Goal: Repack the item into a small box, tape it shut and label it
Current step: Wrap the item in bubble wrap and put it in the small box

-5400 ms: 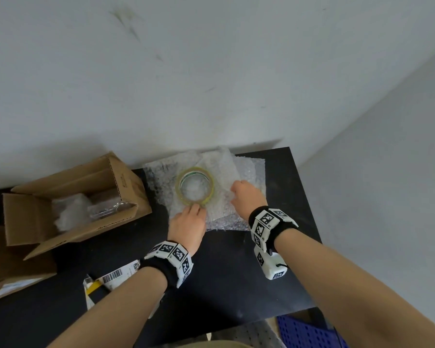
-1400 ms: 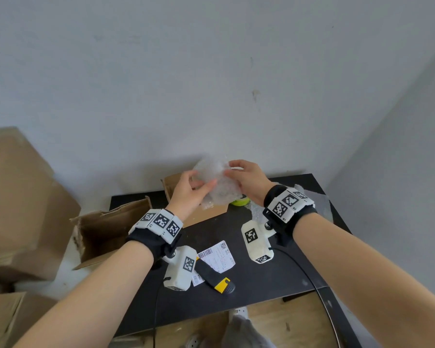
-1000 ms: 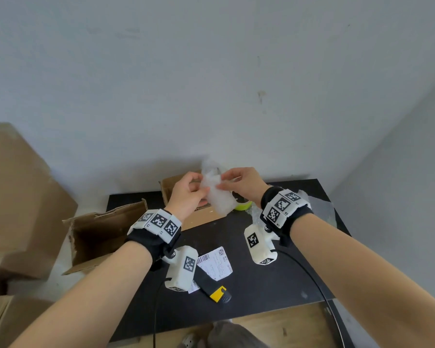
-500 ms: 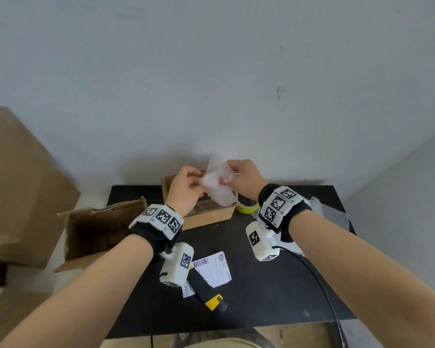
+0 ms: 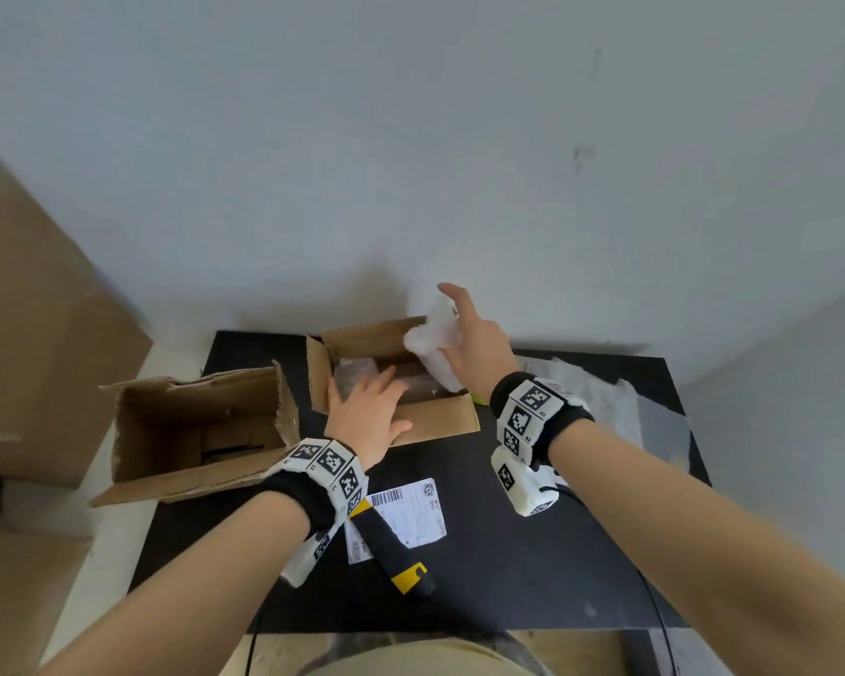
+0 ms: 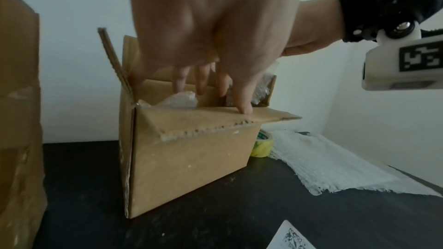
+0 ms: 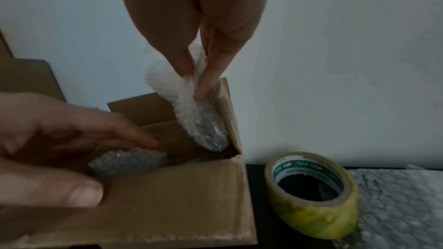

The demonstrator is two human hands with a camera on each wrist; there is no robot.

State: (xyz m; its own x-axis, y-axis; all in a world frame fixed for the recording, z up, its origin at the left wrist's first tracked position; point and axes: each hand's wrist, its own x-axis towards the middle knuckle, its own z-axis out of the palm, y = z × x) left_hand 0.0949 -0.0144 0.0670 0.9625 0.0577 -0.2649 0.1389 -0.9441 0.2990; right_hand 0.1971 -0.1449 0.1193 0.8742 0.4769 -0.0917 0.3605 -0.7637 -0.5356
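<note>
A small open cardboard box (image 5: 440,424) stands at the back middle of the black table (image 5: 508,553). My right hand (image 5: 447,329) pinches a white bubble-wrapped bundle (image 5: 432,341) and holds it upright over the box's right end, its lower tip inside (image 7: 208,135). My left hand (image 5: 376,397) lies over the box's front edge with straight fingers reaching in. Its thumb (image 6: 244,107) presses the front flap. A loose piece of bubble wrap (image 7: 129,160) lies inside under those fingers.
A yellow tape roll (image 7: 311,196) stands just right of the box, with a bubble-wrap sheet (image 5: 630,412) beyond it. A shipping label (image 5: 411,514) and a black-and-yellow cutter (image 5: 396,553) lie near the front. A larger open box (image 5: 201,431) sits at the left edge.
Both hands held the bundle above the box before. My left hand has let go and dropped onto the box; my right hand alone holds the bundle at the box's right end.
</note>
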